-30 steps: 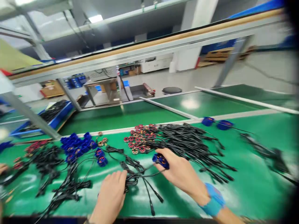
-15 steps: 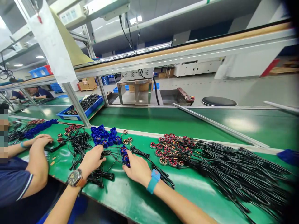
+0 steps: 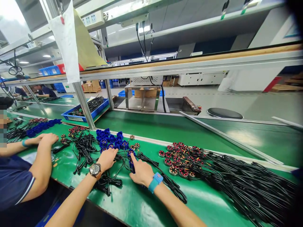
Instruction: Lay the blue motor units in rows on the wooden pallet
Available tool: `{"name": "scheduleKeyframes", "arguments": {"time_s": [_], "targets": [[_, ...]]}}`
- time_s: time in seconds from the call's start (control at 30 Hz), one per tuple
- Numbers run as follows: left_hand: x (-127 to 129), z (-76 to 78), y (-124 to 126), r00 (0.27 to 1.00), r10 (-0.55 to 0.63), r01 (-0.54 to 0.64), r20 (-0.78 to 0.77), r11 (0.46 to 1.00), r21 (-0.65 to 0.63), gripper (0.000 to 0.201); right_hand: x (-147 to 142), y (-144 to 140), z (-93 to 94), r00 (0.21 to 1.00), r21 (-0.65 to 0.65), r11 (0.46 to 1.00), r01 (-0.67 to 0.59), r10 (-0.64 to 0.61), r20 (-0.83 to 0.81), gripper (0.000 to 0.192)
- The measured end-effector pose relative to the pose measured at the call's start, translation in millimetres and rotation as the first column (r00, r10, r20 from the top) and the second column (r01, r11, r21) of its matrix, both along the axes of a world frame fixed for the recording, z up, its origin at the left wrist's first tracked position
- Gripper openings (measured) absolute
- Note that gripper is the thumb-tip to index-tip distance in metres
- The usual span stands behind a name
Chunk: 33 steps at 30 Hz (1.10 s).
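Note:
My right hand (image 3: 142, 171) grips a small blue plastic holder (image 3: 131, 160), index finger on top and thumb at its near side. A round copper-wound motor core (image 3: 131, 152) sits in the holder's far end. Just left of it, my left hand (image 3: 107, 160) is closed with its fingers together, their tips partly hidden. A black cable (image 3: 121, 159) runs out beside those fingers toward the holder. Beyond my left hand stands a cluster of blue holders (image 3: 105, 135), a few with motor cores in them. Loose motor cores (image 3: 136, 145) lie by the cluster.
Many red-and-copper motor cores (image 3: 175, 154) with long black cables (image 3: 246, 179) cover the right of the green table (image 3: 151, 206). More cabled cores (image 3: 85, 146) lie left. A co-worker's arm (image 3: 44, 157) rests there. A metal post (image 3: 82, 105) stands before a blue tray (image 3: 74, 118).
The view has shifted slightly. My left hand has moved right, nearer the blue holders and my right hand. The right hand keeps its grip on the blue holder.

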<state>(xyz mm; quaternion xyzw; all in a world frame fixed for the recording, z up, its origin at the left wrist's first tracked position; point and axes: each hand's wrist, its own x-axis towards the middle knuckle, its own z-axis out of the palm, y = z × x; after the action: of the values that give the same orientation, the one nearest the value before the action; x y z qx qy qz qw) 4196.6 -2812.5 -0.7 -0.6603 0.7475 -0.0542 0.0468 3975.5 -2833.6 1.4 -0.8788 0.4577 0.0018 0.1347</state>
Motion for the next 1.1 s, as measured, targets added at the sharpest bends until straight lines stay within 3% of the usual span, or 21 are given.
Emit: {"name": "scheduleKeyframes", "arguments": {"time_s": [0.13, 0.2, 0.57, 0.77, 0.93, 1.1], "targets": [[-4, 9.3, 1, 1.0, -0.007, 0.006, 0.022, 1.0, 0.029, 0.02, -3, -4, 3.0, 1.0, 0.01, 1.0, -0.006, 0.006, 0.01, 0.096], [-7, 17.8, 5, 1.0, -0.01, 0.01, 0.027, 1.0, 0.02, 0.013, -9, -3, 4.5, 1.0, 0.023, 1.0, -0.012, 0.012, 0.01, 0.096], [-46, 65.3, 34, 0.996, -0.056, 0.056, 0.073, 0.998, 0.006, 0.018, -37, 10, -1.1, 0.997, 0.001, 1.0, -0.01, 0.01, 0.081, 0.084], [-80, 88.0, 46, 0.993, 0.053, -0.058, 0.106, 0.997, 0.043, 0.026, -57, 7, -5.0, 0.975, -0.013, 0.988, -0.154, 0.155, 0.158, 0.079], [-93, 82.9, 58, 0.986, 0.144, -0.155, 0.083, 0.978, 0.142, 0.024, -66, 8, -1.4, 0.97, -0.014, 0.976, -0.216, 0.216, 0.111, 0.084], [-102, 63.1, 78, 0.973, 0.219, -0.225, 0.075, 0.972, 0.073, 0.021, -73, 18, 1.0, 0.977, -0.032, 0.978, -0.208, 0.209, 0.032, 0.089]]}}
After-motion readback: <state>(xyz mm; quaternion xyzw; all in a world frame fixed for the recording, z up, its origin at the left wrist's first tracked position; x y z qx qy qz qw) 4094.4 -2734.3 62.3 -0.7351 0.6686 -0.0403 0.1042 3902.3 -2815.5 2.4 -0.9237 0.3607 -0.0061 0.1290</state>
